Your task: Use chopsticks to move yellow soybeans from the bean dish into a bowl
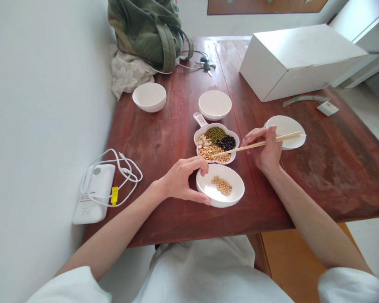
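My left hand (188, 179) grips the left rim of a white bowl (236, 195) near the table's front edge. A small heap of soybeans (222, 185) lies in that bowl. In my right hand (268, 149) is a pair of chopsticks (254, 145), their tips at the soybeans (208, 152) in a flower-shaped dish (236, 157) just behind the bowl. Mung beans (215, 135), black beans (226, 143) and pale peanut pieces (204, 141) fill the dish's other parts. Whether the tips hold a bean is too small to tell.
White bowls stand at the back left (149, 99), behind the dish (215, 106) and right of my right hand (287, 131). A white box (290, 67), green bag (148, 33) and keys (206, 66) lie farther back. A power bank (96, 193) with cable sits by the left wall.
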A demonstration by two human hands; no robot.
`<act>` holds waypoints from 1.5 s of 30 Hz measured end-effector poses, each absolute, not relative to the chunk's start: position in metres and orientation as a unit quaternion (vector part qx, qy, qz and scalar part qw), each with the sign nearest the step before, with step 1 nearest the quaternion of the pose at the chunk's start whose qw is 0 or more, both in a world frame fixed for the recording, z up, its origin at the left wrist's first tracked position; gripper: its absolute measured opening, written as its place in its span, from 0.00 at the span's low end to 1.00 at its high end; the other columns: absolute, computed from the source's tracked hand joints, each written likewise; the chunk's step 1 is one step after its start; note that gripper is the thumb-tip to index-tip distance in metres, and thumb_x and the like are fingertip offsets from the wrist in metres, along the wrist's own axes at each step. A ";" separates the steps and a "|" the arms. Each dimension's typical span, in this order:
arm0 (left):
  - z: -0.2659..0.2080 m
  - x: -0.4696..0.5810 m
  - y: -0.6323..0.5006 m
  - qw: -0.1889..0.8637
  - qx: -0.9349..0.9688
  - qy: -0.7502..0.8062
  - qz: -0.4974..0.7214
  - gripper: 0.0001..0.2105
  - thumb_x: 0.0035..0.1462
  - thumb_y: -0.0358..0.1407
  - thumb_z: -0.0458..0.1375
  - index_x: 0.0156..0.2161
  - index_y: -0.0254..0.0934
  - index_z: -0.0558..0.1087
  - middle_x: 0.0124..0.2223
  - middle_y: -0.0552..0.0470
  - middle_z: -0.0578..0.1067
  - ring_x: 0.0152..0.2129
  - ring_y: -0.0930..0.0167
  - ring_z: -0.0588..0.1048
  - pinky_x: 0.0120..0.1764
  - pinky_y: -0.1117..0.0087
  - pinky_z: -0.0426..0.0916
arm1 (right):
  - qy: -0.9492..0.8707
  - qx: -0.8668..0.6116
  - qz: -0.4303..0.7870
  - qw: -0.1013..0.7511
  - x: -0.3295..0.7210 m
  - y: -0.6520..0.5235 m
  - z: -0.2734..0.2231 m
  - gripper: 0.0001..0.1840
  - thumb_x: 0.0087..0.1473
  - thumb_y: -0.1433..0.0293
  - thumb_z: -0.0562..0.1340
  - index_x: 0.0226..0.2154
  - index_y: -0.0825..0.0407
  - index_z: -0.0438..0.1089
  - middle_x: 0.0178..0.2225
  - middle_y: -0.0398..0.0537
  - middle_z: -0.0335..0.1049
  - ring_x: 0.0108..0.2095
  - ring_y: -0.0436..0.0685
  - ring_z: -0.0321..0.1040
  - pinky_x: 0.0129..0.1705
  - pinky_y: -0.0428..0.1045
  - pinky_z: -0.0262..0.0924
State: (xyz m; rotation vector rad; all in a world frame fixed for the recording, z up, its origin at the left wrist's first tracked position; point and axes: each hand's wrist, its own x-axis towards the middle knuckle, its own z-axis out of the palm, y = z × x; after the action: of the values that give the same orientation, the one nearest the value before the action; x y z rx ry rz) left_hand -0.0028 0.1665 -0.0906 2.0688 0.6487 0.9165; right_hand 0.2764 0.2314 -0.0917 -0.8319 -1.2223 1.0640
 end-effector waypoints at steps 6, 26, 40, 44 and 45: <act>-0.093 -0.003 0.166 0.373 0.815 0.252 0.366 0.32 0.42 0.57 0.76 0.39 0.39 0.67 0.40 0.47 0.78 0.37 0.66 0.77 0.42 0.66 0.71 | -0.514 -0.349 0.462 0.633 0.278 0.232 -0.092 0.34 0.65 0.42 0.60 0.21 0.48 0.76 0.24 0.49 0.63 0.25 0.55 0.70 0.16 0.50 0.57; -0.089 -0.001 0.163 0.352 0.822 0.283 0.348 0.31 0.46 0.63 0.71 0.37 0.38 0.69 0.42 0.46 0.79 0.37 0.66 0.78 0.42 0.67 0.72 | -0.625 -0.348 0.364 0.597 0.287 0.239 -0.109 0.27 0.64 0.46 0.64 0.25 0.48 0.81 0.27 0.48 0.73 0.21 0.51 0.61 0.19 0.51 0.48; -0.087 -0.001 0.163 0.360 0.817 0.291 0.345 0.30 0.45 0.63 0.72 0.35 0.37 0.71 0.40 0.46 0.79 0.35 0.67 0.77 0.39 0.68 0.71 | -0.698 -0.339 0.327 0.540 0.282 0.237 -0.099 0.24 0.68 0.51 0.63 0.28 0.45 0.83 0.26 0.48 0.75 0.34 0.59 0.68 0.42 0.57 0.61; -0.086 -0.001 0.163 0.358 0.818 0.291 0.343 0.30 0.46 0.64 0.71 0.34 0.37 0.71 0.40 0.47 0.79 0.34 0.68 0.77 0.39 0.69 0.70 | -0.701 -0.348 0.328 0.530 0.283 0.239 -0.101 0.24 0.67 0.51 0.63 0.27 0.45 0.83 0.26 0.48 0.75 0.34 0.59 0.67 0.42 0.57 0.62; -0.087 -0.001 0.163 0.357 0.819 0.289 0.344 0.30 0.46 0.63 0.71 0.34 0.37 0.71 0.40 0.47 0.79 0.34 0.68 0.77 0.39 0.69 0.70 | -0.701 -0.351 0.329 0.527 0.283 0.239 -0.102 0.24 0.67 0.51 0.64 0.26 0.45 0.83 0.26 0.48 0.75 0.34 0.59 0.67 0.42 0.57 0.63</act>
State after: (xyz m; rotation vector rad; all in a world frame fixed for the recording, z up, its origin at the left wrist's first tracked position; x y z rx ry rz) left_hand -0.0009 0.1631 -0.0866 2.1134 0.7456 0.8879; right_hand 0.2832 0.2391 -0.1018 -0.8403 -1.6748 0.7876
